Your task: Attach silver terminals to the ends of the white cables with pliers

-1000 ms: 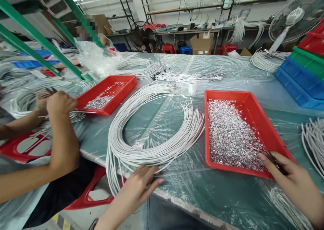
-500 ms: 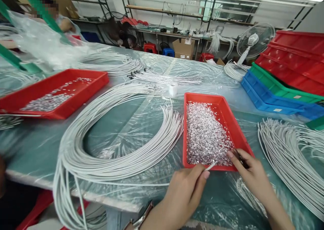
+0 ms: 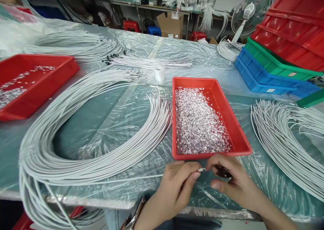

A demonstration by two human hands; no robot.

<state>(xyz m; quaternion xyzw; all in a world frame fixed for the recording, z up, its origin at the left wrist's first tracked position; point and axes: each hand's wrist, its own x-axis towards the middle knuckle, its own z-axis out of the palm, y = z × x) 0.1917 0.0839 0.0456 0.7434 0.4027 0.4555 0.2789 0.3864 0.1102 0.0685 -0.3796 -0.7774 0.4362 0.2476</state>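
My left hand [image 3: 178, 186] pinches the end of a white cable [image 3: 141, 178] between thumb and forefinger. A short tip sticks out past the fingers, with something small at it that I cannot make out. The cable runs left from the hand toward a big coil of white cables [image 3: 101, 167]. Close on the right, my right hand [image 3: 234, 182] has its forefinger near the cable tip. A dark, shiny tool [image 3: 222, 171] lies tucked in its curled fingers, its kind mostly hidden. Just beyond both hands stands a red tray [image 3: 235, 132] holding many small silvery metal pieces [image 3: 199, 125].
Another red tray [image 3: 58, 69] with silvery pieces is at the left. More white cables [image 3: 275, 135] lie at the right, below stacked red, green and blue trays [image 3: 273, 68]. A white roll [image 3: 159, 74] stands behind the coil. A fan [image 3: 249, 12] is at the back.
The view has tilted down and shifted. My right hand has left the tray's near edge and come close to the cable tip, which my left hand still holds.
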